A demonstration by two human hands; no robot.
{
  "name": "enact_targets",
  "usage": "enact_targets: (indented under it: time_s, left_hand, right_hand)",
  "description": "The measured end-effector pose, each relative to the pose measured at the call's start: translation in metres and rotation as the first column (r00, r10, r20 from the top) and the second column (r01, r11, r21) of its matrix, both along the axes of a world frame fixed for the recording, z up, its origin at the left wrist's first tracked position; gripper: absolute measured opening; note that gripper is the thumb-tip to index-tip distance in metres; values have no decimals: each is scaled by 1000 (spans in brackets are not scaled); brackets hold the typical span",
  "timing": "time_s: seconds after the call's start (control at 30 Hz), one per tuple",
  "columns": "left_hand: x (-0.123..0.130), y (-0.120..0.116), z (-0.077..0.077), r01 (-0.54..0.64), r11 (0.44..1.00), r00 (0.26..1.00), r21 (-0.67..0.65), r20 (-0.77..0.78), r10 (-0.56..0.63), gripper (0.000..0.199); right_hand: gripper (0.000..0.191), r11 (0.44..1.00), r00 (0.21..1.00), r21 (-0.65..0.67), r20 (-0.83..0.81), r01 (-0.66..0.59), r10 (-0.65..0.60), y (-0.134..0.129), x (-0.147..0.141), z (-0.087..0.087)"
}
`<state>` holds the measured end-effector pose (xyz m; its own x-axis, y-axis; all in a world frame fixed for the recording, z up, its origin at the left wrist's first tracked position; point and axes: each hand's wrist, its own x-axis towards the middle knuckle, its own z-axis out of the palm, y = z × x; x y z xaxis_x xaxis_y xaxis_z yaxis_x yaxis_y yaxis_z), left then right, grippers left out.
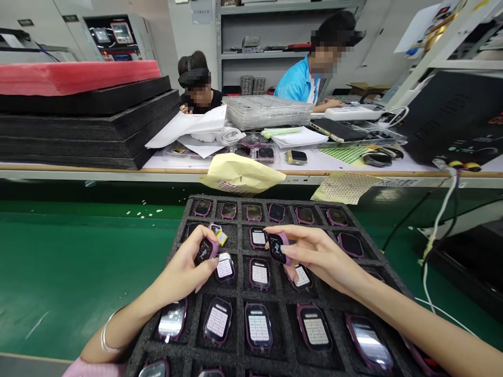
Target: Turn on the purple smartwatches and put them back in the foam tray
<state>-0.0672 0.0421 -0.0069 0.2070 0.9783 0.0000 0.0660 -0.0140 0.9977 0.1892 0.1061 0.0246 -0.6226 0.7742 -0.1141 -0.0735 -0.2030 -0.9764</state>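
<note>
My left hand (184, 269) is pinched narrow around a pink-framed smartwatch body (205, 251), and my right hand (314, 256) is pinched just as narrow around a second smartwatch body (278, 248). The two are close together but not touching, held over the upper middle of a black foam tray (236, 198). Each body looks light and stiff, but the glossy face could be slippery and easy to scratch, so I'd take it by the frame edges, as my fingers do now, and keep a firm pinch. My fingers hide part of each body, so I can't make out all of either one. A small yellow-and-white piece (220, 235) sits just beside my left fingertips, and I can't tell whether I'm holding it or it's lying in its compartment. Around my hands, more watches (258, 328) lie in the foam compartments, many showing white labels. The lowest row is cut off at the bottom of the frame, and glare washes out a watch (369, 343) at lower right. Beyond the tray are a green work surface (78, 262) to the left, a cream paper sheet (239, 174) at the far edge, and the white counter (314, 163). Stacked black foam trays (86, 125) rise at upper left, and two co-workers (298, 81) sit further back.
</note>
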Motion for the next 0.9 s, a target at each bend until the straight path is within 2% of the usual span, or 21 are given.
enact_targets:
  time_s: [0.13, 0.27, 0.43, 0.63, 0.8, 0.9]
  left_hand:
    - [0, 0, -1, -11, 999, 999, 30, 32, 10, 17]
    - [-1, -1, 0, -74, 996, 996, 51, 50, 71, 17]
    - [0, -3, 2, -107, 985, 984, 132, 157, 86, 18]
    - [-1, -4, 1, -106, 985, 988, 138, 129, 88, 18]
    - [-1, 2, -2, -63, 994, 997, 88, 46, 59, 17]
    - [0, 7, -3, -63, 997, 996, 42, 58, 61, 35]
  right_hand:
    - [36, 1000, 1000, 23, -22, 5, -5, 0, 1, 3]
    - [35, 998, 999, 67, -48, 5, -2, -2, 7, 5]
    - [33, 991, 993, 132, -108, -35, 50, -9, 14, 11]
    - [31, 986, 984, 163, -165, -37, 64, -12, 17, 12]
    - [35, 993, 997, 105, -49, -49, 54, -9, 10, 5]
    - [42, 997, 995, -5, -68, -77, 76, -7, 2, 2]
